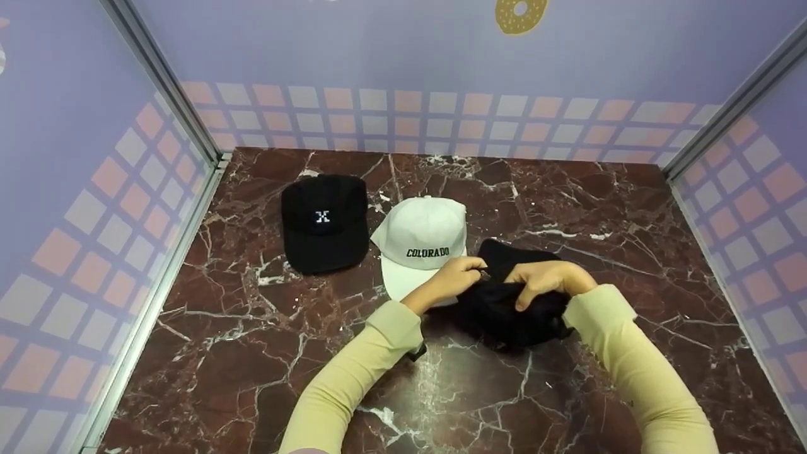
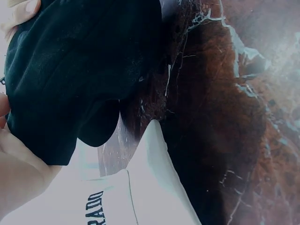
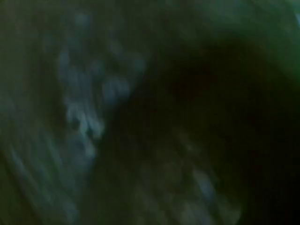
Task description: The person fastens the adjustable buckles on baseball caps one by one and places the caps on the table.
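Observation:
Both hands are on a black cap (image 1: pixel 504 321) at the right of the white one. My left hand (image 1: pixel 455 279) pinches its left edge between fingers and thumb. On the other side my right hand (image 1: pixel 547 280) grips the cap, its thumb lying over the black cloth. The peak points toward the back wall. In the left wrist view the dark cloth (image 2: pixel 84 70) hangs over the table, with fingertips at its edge. A white cap (image 1: pixel 423 227) lettered COLORADO lies close beside, its peak partly hidden by my left forearm. The right wrist view is dark and blurred.
Another black cap (image 1: pixel 325 236) with a small white X mark rests left of the white cap, peak toward me. All lie on a reddish-brown marble-patterned table (image 1: pixel 252 353). Purple panels with pink and white squares (image 1: pixel 408 123) enclose the back and both sides.

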### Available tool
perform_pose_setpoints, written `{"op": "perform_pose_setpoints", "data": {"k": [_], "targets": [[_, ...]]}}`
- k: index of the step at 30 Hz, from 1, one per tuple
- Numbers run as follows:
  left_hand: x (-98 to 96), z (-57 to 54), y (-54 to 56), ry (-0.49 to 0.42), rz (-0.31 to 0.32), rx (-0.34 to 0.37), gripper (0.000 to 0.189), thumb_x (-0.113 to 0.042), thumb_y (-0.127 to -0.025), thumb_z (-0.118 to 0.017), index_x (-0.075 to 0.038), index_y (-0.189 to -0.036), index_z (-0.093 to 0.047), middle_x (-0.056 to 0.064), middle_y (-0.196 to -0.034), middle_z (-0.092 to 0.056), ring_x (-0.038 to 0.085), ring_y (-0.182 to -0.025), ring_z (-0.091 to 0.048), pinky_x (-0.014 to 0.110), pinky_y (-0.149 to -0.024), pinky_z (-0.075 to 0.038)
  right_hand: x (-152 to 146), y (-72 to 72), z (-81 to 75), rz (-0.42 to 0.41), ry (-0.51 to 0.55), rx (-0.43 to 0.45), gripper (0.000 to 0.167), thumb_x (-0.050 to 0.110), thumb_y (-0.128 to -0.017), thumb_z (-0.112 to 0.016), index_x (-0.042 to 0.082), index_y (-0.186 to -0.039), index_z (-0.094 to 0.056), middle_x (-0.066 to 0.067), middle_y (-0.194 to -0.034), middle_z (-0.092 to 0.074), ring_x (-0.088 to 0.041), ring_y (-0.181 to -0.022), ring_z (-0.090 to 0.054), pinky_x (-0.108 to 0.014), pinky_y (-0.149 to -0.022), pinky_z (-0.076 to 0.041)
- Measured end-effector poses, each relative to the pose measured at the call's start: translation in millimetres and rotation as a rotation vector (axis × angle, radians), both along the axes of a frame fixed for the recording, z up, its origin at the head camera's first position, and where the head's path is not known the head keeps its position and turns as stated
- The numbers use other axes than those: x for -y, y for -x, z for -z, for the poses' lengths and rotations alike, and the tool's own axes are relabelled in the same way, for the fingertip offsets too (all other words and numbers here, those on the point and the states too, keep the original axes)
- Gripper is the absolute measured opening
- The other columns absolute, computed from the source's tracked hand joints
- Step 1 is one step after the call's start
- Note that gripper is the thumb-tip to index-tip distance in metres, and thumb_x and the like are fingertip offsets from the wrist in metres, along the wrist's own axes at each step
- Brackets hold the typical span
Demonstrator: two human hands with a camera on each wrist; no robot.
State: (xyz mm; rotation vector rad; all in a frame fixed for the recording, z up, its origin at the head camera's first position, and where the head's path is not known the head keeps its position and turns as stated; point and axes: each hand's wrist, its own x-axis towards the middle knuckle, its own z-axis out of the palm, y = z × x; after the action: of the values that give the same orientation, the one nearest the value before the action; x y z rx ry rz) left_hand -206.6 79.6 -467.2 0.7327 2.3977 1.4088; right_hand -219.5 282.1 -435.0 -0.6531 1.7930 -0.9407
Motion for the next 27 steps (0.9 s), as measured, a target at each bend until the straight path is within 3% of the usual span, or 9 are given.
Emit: {"op": "perform_pose_setpoints", "data": {"k": [4, 7, 12, 17, 20, 27], "targets": [[0.9, 1.0, 0.9, 0.000, -0.006, -0.017, 0.020, -0.004, -0.078, -0.045, -0.001, -0.086, -0.063, 0.005, -0.081, -0.058, 0.008, -0.071, -0.045, 0.016, -0.066, -0.035, -1, -3.5, -8.0, 0.038, -0.080, -0.098, 0.024, -0.008, -0.060, -0.060, -0.011, -0.084, -0.061, 0.009, -0.066, -0.059, 0.000, -0.057, -0.051, -0.016, -0.053, -0.043], [2.2, 1.4, 2.1, -0.013, -0.031, -0.022, 0.019, -0.004, -0.077, -0.045, -0.001, -0.084, -0.063, 0.004, -0.079, -0.057, 0.008, -0.071, -0.045, 0.016, -0.065, -0.035, -3, -4.9, -11.0, 0.056, -0.079, -0.138, 0.019, -0.010, -0.060, -0.058, -0.010, -0.080, -0.059, 0.009, -0.063, -0.055, 0.000, -0.054, -0.048, -0.016, -0.051, -0.041], [4.5, 2.7, 4.3, -0.036, -0.069, -0.008, 0.017, -0.004, -0.078, -0.045, -0.001, -0.082, -0.061, 0.001, -0.076, -0.055, 0.008, -0.069, -0.044, 0.016, -0.064, -0.034, -10, -2.6, -6.4, 0.068, 0.040, -0.057, 0.018, -0.009, -0.066, -0.060, -0.014, -0.083, -0.057, 0.008, -0.066, -0.059, -0.001, -0.056, -0.052, -0.016, -0.052, -0.044], [7.4, 7.1, 5.2, -0.059, -0.108, 0.036, 0.017, -0.005, -0.079, -0.046, -0.004, -0.084, -0.062, -0.001, -0.076, -0.055, 0.007, -0.068, -0.044, 0.016, -0.063, -0.034, -20, 2.1, -0.4, 0.135, 0.128, 0.024, 0.011, 0.000, -0.072, -0.065, 0.000, -0.082, -0.061, 0.009, -0.070, -0.060, -0.001, -0.061, -0.054, -0.016, -0.056, -0.046], [9.2, 8.6, 5.5, -0.087, -0.124, 0.065, 0.019, -0.004, -0.078, -0.046, -0.003, -0.087, -0.063, -0.001, -0.077, -0.055, 0.007, -0.068, -0.044, 0.016, -0.063, -0.034, -25, 3.8, -0.6, 0.179, 0.185, 0.014, 0.008, 0.003, -0.074, -0.065, 0.008, -0.078, -0.060, 0.011, -0.069, -0.056, 0.000, -0.061, -0.050, -0.014, -0.057, -0.043], [13.5, 6.6, 7.0, -0.133, -0.087, 0.074, 0.023, -0.001, -0.078, -0.044, 0.003, -0.093, -0.062, 0.005, -0.082, -0.058, 0.008, -0.071, -0.044, 0.017, -0.065, -0.035, -30, 4.0, -7.6, 0.330, 0.359, 0.058, 0.012, -0.002, -0.082, -0.052, 0.007, -0.080, -0.059, 0.002, -0.069, -0.064, -0.008, -0.064, -0.059, -0.021, -0.061, -0.048]]}}
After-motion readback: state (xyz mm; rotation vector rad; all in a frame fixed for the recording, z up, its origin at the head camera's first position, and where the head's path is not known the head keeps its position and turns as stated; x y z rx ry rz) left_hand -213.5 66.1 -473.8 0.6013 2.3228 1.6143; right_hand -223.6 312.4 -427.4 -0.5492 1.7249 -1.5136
